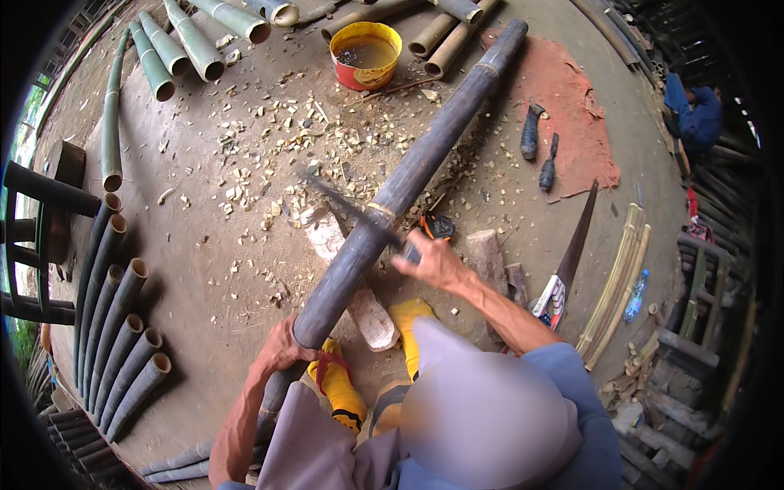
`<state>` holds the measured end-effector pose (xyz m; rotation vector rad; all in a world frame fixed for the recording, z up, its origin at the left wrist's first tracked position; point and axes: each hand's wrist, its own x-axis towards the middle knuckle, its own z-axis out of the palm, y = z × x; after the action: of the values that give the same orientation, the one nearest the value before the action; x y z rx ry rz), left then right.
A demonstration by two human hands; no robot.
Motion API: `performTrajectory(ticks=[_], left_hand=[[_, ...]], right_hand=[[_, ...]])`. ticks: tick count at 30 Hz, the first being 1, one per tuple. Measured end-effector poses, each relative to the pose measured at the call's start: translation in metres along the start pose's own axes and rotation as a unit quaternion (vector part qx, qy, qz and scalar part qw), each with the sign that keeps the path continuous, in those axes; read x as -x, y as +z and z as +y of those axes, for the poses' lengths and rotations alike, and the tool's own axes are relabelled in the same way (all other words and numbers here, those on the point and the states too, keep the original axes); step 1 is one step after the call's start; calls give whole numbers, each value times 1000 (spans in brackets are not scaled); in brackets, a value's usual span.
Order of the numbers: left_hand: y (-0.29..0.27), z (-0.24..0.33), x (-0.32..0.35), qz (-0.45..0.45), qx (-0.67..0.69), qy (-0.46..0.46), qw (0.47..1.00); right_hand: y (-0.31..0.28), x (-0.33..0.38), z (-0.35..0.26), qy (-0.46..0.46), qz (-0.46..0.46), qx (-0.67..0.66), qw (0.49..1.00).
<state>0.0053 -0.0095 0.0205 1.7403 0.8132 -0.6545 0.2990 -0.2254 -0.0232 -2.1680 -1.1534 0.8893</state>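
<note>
left hand: clenched round dark bamboo pole, near its lower end
right hand: gripping blade, motion-blurred, across pole
pole: slanted over wooden block, above chip-strewn ground
nearby: yellow bucket, handsaw

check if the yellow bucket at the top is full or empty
Partly full: the yellow bucket stands upright with murky brown liquid showing below its rim.

The dark bamboo pole looks smooth and matt (paler ring at the node), the blade dull grey metal, the chopping block rough pale wood, the bucket glossy plastic.
</note>
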Motion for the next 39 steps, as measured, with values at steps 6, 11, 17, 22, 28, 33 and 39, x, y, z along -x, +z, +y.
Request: performTrajectory(ticks=[6, 11, 17, 22, 28, 33, 39], left_hand=[[-5, -38, 68, 145, -109, -5, 983], [-14, -169, 166, 338, -289, 10, 896], [-25, -178, 185, 346, -331, -82, 874], [-44, -72, 51, 305, -249, 29, 919], [-56, -18, 5, 233, -191, 47, 953], [-35, -35, 43, 346, -235, 51, 907], [-17, -99, 75, 368, -274, 13, 888]], right_hand=[[-78, 9, 10, 185, 209, -216, 936], [-47, 43, 30, 139, 268, -145, 942], [-27, 59, 14, 88, 351, -93, 928], [-22, 61, -1, 134, 318, -124, 930], [-7, 71, -15, 88, 311, -129, 938], [-8, 74, -17, 62, 277, -216, 934], [-9, 76, -27, 56, 263, -291, 918]])
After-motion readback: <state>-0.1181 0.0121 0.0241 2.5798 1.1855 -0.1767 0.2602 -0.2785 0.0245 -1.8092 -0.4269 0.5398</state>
